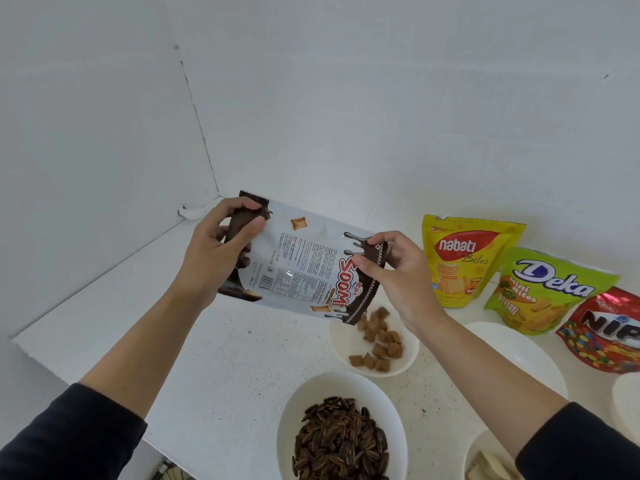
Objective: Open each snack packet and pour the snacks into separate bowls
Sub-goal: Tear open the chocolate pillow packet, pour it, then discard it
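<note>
The left hand (214, 251) grips the dark closed end of the Soom packet (304, 268). Its fingers curl over the top edge and its thumb presses on the near face. The right hand (398, 275) pinches the open mouth end between thumb and forefinger, with the other fingers loosely curled behind. The packet is held in the air between the two hands, tilted so the mouth is the lower end, at the right. Its printed back faces the camera, with the logo sideways.

The mouth hangs just above a small white bowl (410, 355) on the counter (225, 358). Brown pillow-shaped snacks (381, 344) lie in the bowl. A few more, blurred, are in the air just below the mouth.

Nearer the camera stands a larger bowl (311, 393) of striped sunflower seeds (339, 441). Right of the small bowl, partly behind the right forearm, is a wide white bowl (526, 351) with nothing showing in it.

Along the wall stand three pouches: a yellow nabati (464, 261), a green Deka (543, 292) and a red one (609, 334) (cut off by the frame's edge, so its name reads only in part).

At the bottom right corner another bowl (472, 448) holds pale pieces. One more white rim (627, 400) shows at the right edge. Both sleeves are dark.
</note>
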`<state>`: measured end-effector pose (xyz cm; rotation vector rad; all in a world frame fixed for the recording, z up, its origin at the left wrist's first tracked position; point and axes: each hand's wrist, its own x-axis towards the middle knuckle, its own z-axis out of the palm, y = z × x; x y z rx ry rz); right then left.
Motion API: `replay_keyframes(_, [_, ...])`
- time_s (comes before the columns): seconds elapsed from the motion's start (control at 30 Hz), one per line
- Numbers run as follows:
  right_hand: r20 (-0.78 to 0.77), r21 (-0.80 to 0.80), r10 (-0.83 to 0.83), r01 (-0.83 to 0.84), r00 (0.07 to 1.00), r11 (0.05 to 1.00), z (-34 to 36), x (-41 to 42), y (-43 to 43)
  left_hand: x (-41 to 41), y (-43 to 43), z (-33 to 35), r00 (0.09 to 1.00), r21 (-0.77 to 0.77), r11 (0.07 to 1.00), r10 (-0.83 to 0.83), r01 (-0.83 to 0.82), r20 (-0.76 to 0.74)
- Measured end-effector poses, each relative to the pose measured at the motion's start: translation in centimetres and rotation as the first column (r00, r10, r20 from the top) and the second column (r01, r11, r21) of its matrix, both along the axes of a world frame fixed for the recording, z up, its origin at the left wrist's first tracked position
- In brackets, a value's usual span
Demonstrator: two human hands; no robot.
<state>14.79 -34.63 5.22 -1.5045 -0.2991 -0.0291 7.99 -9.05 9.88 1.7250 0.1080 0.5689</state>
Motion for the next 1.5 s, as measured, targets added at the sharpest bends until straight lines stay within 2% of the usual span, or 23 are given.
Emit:
replay_keyframes(0.27, [0.001, 0.085, -0.025, 0.024, 1.0, 0.996, 1.5, -0.1, 0.2, 0.2, -0.6, 2.7, 0.997, 0.038, 0.999, -0.017, 0.014, 0.069])
replay_keyframes(0.73, [-0.119, 0.0, -0.063, 0.063, 0.991, 0.998, -1.8, -1.3, -0.4, -0.3, -1.8, 1.6, 0.996, 0.062, 0.995, -0.073, 0.075, -0.044])
replay_keyframes(1.3, [-0.011, 0.057, -0.068, 0.069, 0.998, 0.996, 2.2, -0.3, 0.3, -0.2, -1.4, 5.2, 0.996, 0.08, 0.995, -0.057, 0.051, 0.065])
replay_keyframes(1.5, [-0.006, 0.086, -0.071, 0.071, 0.997, 0.994, 3.0, -0.1, 0.1, -0.3, -1.5, 7.3, 0.988, 0.199, 0.974, -0.126, 0.107, 0.088])
